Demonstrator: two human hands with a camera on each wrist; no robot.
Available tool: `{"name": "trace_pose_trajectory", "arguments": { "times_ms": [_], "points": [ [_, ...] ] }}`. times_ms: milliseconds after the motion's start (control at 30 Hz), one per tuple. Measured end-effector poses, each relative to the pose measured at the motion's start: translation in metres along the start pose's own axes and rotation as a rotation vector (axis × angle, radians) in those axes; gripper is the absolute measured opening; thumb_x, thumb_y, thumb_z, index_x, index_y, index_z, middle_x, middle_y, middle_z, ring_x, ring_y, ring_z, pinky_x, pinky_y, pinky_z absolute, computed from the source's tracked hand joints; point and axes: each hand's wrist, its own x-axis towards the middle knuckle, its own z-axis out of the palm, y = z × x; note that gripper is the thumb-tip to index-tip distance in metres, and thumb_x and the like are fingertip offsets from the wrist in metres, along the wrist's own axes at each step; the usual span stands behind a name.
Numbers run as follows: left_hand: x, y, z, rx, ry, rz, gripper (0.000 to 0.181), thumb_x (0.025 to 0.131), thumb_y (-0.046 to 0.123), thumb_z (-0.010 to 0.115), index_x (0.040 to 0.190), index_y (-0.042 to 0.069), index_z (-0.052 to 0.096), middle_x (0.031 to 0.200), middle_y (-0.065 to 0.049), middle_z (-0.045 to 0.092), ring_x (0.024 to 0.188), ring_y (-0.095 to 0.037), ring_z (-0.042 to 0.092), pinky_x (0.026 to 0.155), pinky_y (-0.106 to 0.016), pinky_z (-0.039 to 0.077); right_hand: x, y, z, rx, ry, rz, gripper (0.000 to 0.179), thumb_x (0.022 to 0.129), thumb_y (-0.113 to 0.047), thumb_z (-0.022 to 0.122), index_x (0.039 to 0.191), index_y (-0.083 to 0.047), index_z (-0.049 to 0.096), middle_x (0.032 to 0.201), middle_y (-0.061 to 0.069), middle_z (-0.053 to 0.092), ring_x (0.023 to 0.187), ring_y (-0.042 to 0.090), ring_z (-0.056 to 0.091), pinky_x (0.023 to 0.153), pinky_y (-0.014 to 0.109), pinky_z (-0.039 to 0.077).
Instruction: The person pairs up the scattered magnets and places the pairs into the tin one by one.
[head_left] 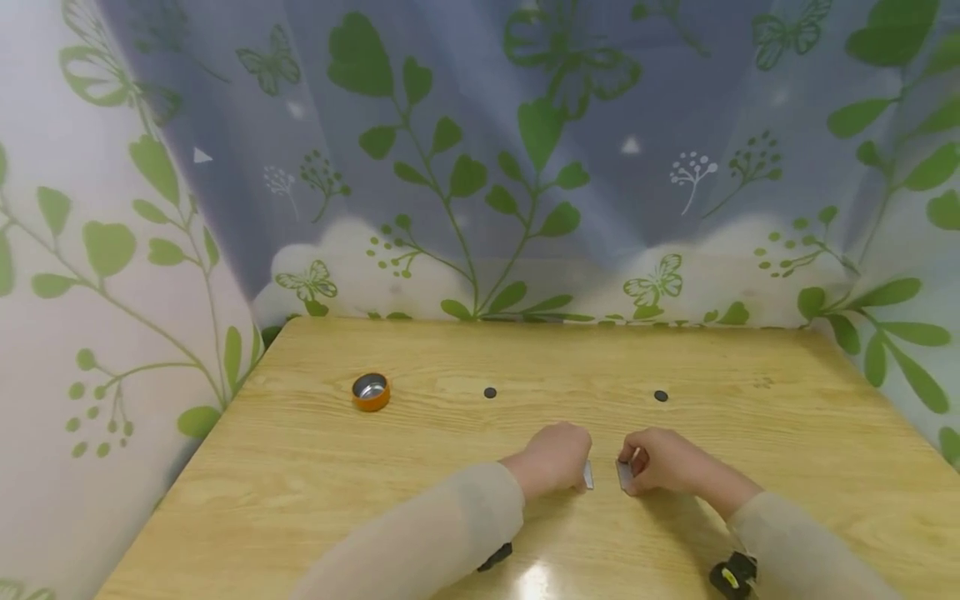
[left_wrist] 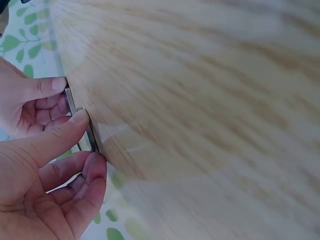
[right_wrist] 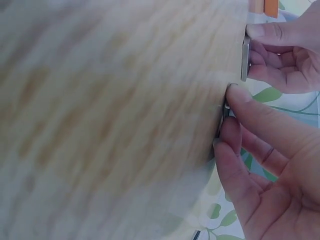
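Pale sleeves (head_left: 431, 529) lie nearest us in the head view, reaching in over a wooden table (head_left: 247, 492). We see the left hand (head_left: 551, 458) narrowed round a thin, silver-grey left plate (head_left: 588, 476), most of it hidden by the fingers. Across a small gap, the right hand (head_left: 663, 461) pinches a similar right plate (head_left: 623, 476) between bent fingers and thumb. Beyond them two dark discs (head_left: 490, 392) lie well apart, with an orange bowl (head_left: 371, 396), silvery inside, off to the left.

From the left wrist, we find the left hand's thumb and curled fingertips gripping the left plate, which looks like a slim strip with a shiny edge. The right hand holds its plate just past it.

From the right wrist, we see the right hand's thumb and fingers closing on the right plate, dark and mostly covered. The left plate shows more clearly, straight-edged and metallic. Whether either plate touches the tabletop, we cannot tell.
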Motion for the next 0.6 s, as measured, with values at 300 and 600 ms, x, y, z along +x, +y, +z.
{"name": "trace_pose_trajectory", "arguments": {
  "times_ms": [300,600],
  "points": [
    [0.004,0.003,0.003,0.014,-0.016,-0.006,0.024,0.071,0.023,0.083,0.081,0.012,0.064,0.071,0.006,0.056,0.062,-0.007,0.049,0.057,-0.019,0.044,0.006,-0.006,0.006,0.003,0.016,-0.047,0.026,0.067,-0.005,0.081,0.084,-0.004,0.062,0.071,-0.003,0.059,0.065,0.008,0.051,0.059,0.026,0.044],
    [0.004,0.016,0.000,0.100,-0.008,-0.013,0.013,0.079,0.020,0.075,0.080,0.015,0.064,0.079,0.006,0.062,0.069,-0.005,0.053,0.059,-0.021,0.048,0.010,-0.019,0.007,0.015,-0.005,-0.074,0.026,0.067,-0.004,0.081,0.084,-0.004,0.060,0.071,-0.002,0.060,0.065,0.008,0.053,0.060,0.026,0.045]
  ]
}}
